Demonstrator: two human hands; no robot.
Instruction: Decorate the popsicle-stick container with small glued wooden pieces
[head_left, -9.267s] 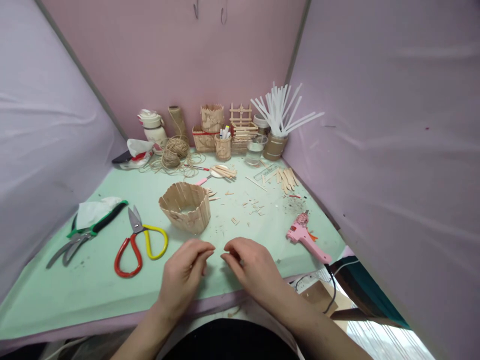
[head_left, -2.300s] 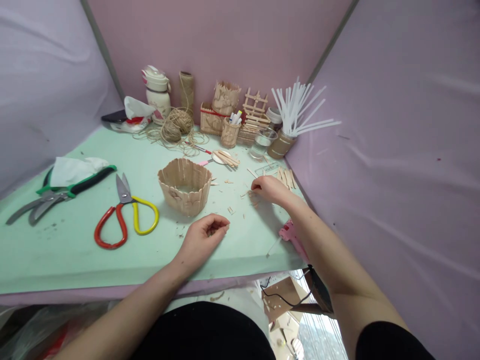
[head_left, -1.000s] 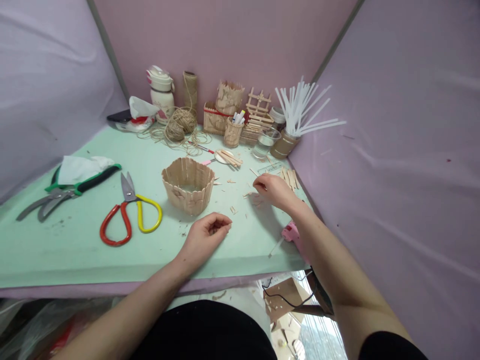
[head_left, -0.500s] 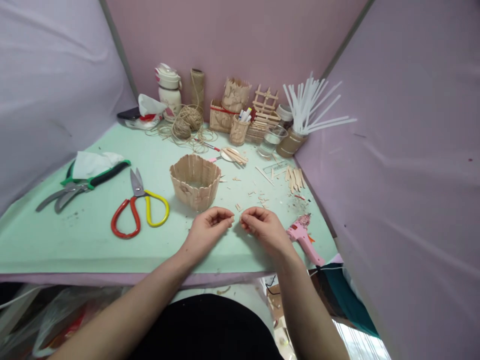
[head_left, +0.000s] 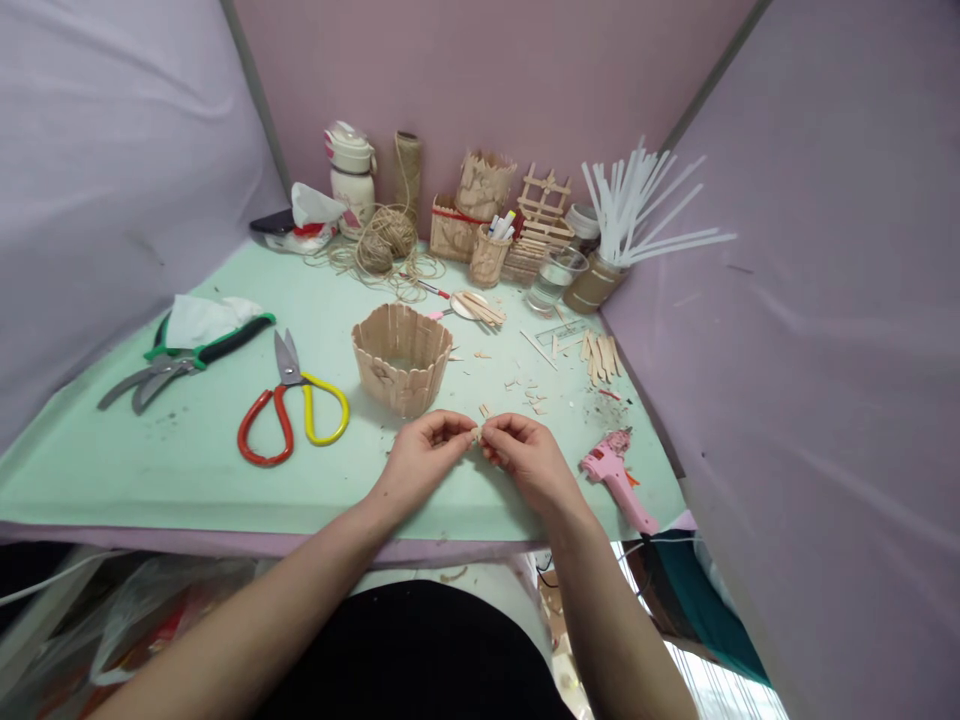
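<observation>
Landmark: stick basket [head_left: 402,358], upright on the green tabletop [head_left: 90,470].

1. Left hand [head_left: 421,460]: just in front of the basket, fingers curled, fingertips pinched on a small wood chip [head_left: 477,434].
2. Right hand [head_left: 525,462]: front-right of the basket, fingers curled, fingertips meeting those of the left hand at the same chip. Whether this hand grips a second piece cannot be told; the piece is too small.
3. Wood chip: held between the two hands, above the tabletop, just in front of the basket's right edge.
4. Scraps [head_left: 529,396]: loose wood bits scattered right of the basket.
5. Scissors [head_left: 292,410]: red and yellow handles, lying flat, left of the basket, apart from it.
6. Pliers [head_left: 187,352]: green and black grips, further left of the basket, with a white tissue [head_left: 201,316] lying on them.
7. Glue gun [head_left: 618,474]: pink, on its side, well right of the basket near the tabletop edge.
8. Sticks [head_left: 603,356]: loose flat pile, right and behind the basket.
9. Twine [head_left: 384,244]: balls with loose strands, behind the basket.
10. Glass [head_left: 553,280]: clear, behind and right of the basket.
11. Jar [head_left: 592,282]: beside the glass, holding white glue rods [head_left: 637,204].
</observation>
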